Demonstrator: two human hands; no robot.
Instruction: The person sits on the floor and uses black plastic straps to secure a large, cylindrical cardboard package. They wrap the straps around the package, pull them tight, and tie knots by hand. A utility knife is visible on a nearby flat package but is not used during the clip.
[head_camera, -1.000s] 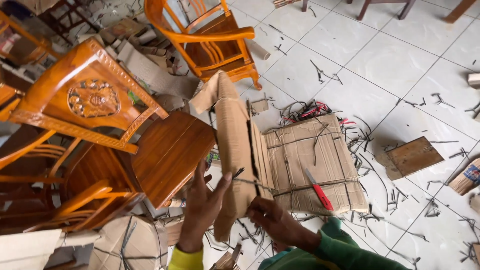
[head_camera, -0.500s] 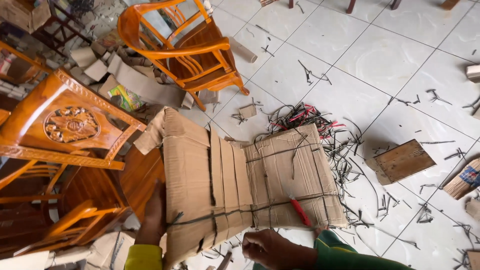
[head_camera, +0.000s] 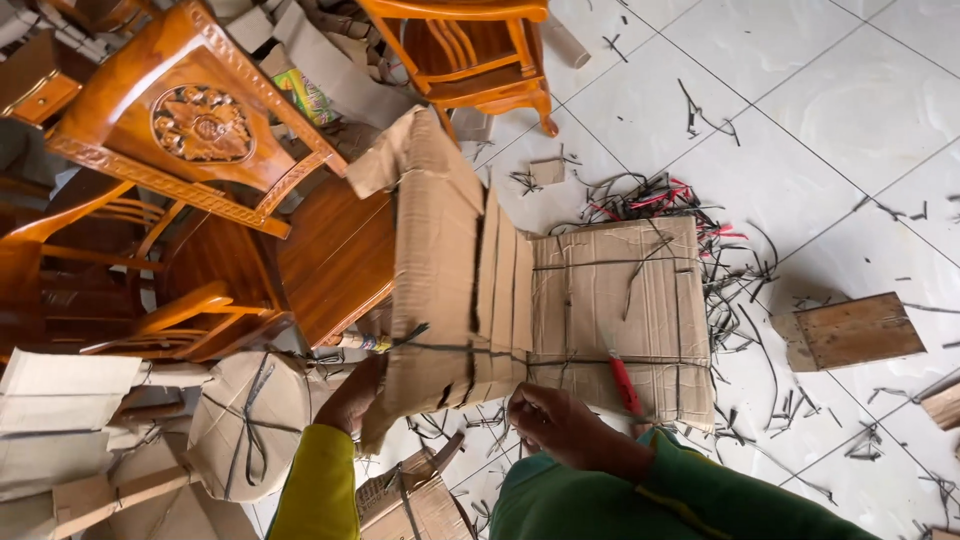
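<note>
Cardboard (head_camera: 470, 290) rests between left hand (head_camera: 352, 400) and right hand (head_camera: 555, 425).

Left hand (head_camera: 352, 400) bare, sleeve yellow; right hand (head_camera: 560, 428) bare, sleeve dark green with thin yellow seam.

Cardboard (head_camera: 470, 290) seemingly flatter, nearer chair (head_camera: 200, 160)

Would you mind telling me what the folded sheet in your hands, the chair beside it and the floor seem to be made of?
The folded sheet looks like brown corrugated cardboard: matte, creased, torn at the edges. The chair appears to be solid wood with a glossy orange-brown varnish; its back shows a carved medallion. The floor seems to be pale glazed tile, with grout lines and a slight sheen.
</note>
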